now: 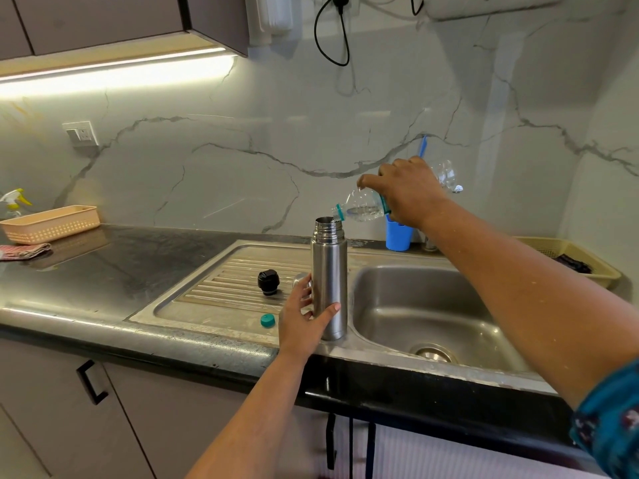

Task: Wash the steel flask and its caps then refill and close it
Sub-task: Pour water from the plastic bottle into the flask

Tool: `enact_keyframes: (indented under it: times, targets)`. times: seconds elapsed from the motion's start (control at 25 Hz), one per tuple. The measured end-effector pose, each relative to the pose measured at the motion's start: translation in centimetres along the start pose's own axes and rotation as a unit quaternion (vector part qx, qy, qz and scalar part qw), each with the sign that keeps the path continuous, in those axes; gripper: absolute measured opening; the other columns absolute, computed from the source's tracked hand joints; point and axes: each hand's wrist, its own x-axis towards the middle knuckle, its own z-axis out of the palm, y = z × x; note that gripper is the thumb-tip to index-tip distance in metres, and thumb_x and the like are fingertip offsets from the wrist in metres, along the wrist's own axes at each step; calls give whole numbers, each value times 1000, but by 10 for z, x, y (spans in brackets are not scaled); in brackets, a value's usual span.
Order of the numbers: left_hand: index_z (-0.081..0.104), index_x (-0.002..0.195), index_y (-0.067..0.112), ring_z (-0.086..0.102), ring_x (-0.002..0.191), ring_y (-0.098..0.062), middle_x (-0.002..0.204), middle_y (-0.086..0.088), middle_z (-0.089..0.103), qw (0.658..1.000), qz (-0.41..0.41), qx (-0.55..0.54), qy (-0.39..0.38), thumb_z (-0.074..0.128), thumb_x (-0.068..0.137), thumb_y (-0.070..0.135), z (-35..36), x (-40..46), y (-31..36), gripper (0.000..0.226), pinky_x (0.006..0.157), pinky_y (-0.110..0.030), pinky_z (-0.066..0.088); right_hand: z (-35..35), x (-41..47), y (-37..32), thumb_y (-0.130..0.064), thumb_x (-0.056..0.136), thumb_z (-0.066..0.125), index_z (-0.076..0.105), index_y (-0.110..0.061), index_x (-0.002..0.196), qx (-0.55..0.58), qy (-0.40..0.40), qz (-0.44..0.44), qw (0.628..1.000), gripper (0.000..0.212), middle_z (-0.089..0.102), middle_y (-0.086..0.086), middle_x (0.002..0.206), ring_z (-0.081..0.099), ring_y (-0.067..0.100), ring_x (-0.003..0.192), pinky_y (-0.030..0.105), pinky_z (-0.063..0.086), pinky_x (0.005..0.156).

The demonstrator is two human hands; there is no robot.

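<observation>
The steel flask (329, 281) stands upright and uncapped on the sink's rim between drainboard and basin. My left hand (304, 318) grips its lower body. My right hand (408, 191) holds a clear plastic water bottle (363, 208) tilted with its mouth at the flask's opening, water inside near the neck. The black inner cap (268, 281) sits on the drainboard. A steel outer cap (299, 280) shows partly behind my left hand. A small teal bottle cap (268, 320) lies near the drainboard's front.
The steel sink basin (425, 305) lies to the right of the flask. A blue cup (398, 235) stands behind the sink. A yellow basket (584, 261) sits far right, a peach basket (52, 223), a cloth (24, 251) and a spray bottle (14, 198) far left.
</observation>
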Motion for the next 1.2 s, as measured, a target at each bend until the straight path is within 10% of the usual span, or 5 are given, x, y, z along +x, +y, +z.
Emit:
enact_keyframes:
  times: [0.6, 1.2]
  targets:
    - [46, 138, 42, 58, 104, 5, 118, 14, 58, 1000, 6, 16, 0, 87, 73, 29, 0, 1, -1, 79, 79, -14, 49, -6, 21, -1, -14, 88, 64, 48, -33, 133, -84, 80, -53, 992, 50, 62, 6, 106, 55, 24, 103, 38, 42, 89]
    - [44, 128, 53, 59, 104, 4, 111, 24, 57, 1000, 11, 19, -3, 88, 72, 30, -1, 1, 0, 75, 84, -21, 53, -21, 36, -23, -19, 74, 78, 67, -33, 98, -206, 244, -124, 939, 30, 55, 6, 107, 49, 29, 118, 58, 21, 112]
